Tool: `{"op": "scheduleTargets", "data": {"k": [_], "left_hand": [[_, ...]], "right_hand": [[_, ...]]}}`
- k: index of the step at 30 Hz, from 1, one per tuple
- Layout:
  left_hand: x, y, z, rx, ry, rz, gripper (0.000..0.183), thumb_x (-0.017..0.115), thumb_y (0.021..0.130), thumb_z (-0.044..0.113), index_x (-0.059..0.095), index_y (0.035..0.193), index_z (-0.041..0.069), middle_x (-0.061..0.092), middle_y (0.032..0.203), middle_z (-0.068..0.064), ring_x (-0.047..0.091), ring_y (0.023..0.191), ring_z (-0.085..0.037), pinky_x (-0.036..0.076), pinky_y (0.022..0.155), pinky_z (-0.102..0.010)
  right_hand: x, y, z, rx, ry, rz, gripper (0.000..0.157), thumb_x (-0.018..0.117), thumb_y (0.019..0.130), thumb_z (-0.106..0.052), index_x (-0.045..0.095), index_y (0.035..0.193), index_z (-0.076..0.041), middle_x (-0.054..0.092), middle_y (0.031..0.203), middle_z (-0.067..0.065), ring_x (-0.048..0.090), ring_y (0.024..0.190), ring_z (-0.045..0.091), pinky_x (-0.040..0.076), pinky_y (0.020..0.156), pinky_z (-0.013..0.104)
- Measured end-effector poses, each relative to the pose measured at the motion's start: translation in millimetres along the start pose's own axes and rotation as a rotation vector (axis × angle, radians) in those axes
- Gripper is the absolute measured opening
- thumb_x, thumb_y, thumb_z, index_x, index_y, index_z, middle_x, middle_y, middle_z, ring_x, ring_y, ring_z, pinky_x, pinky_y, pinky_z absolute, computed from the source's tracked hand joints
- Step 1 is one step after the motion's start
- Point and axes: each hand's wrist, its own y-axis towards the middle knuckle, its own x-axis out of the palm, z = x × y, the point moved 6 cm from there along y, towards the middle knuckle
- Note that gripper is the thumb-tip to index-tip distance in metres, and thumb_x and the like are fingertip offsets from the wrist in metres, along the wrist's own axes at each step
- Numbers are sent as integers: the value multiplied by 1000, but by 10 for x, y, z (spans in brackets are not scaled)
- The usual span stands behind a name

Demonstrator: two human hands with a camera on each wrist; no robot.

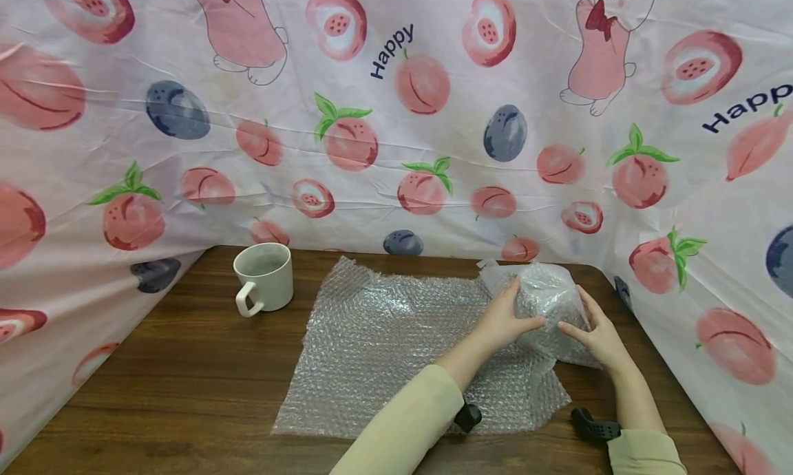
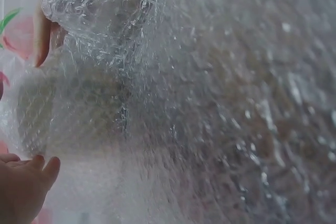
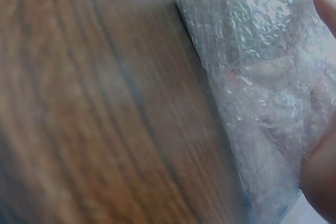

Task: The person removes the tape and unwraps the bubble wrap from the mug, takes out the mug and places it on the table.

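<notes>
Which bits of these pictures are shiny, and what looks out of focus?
Head view: mostly sharp, with bright glare on the flat bubble wrap; left wrist view: dim, the bubble wrap soft and hazy toward the right, flecked with small highlights; right wrist view: the table smeared and out of focus, glints on the wrapped bundle.

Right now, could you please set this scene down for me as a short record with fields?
bundle: bubble-wrapped, between the hands; contents unclear
left hand: holds the bundle's left side
right hand: holds its right side
sheet: bubble wrap, spread left of the bundle; whether joined to it, cannot tell
mug: white, upright, left of the sheet
table: brown, wood-grained
cloth: fruit-printed, behind the table
</notes>
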Motion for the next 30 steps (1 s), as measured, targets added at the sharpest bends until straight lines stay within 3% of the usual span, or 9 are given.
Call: {"op": "scheduleTargets", "data": {"k": [14, 23, 30], "left_hand": [[23, 30, 3, -82, 7, 41, 91, 78, 81, 37, 27, 152, 13, 30, 153, 0, 31, 137, -18, 32, 107, -36], [27, 55, -2, -72, 25, 37, 91, 78, 80, 38, 28, 152, 14, 31, 152, 0, 31, 137, -18, 33, 106, -37], [29, 57, 16, -55, 17, 44, 90, 79, 79, 36, 30, 151, 12, 31, 152, 1, 30, 137, -15, 31, 107, -32]], "right_hand": [[3, 19, -15, 37, 9, -10, 93, 69, 89, -11, 4, 155, -11, 3, 157, 21, 1, 140, 44, 8, 104, 69], [10, 48, -22, 14, 29, -9, 90, 68, 89, -6, 8, 155, -11, 7, 157, 19, 4, 141, 40, 9, 104, 67], [17, 33, -51, -22, 21, 1, 88, 68, 89, -6, 10, 155, -12, 9, 157, 20, 8, 140, 39, 12, 105, 65]]}}
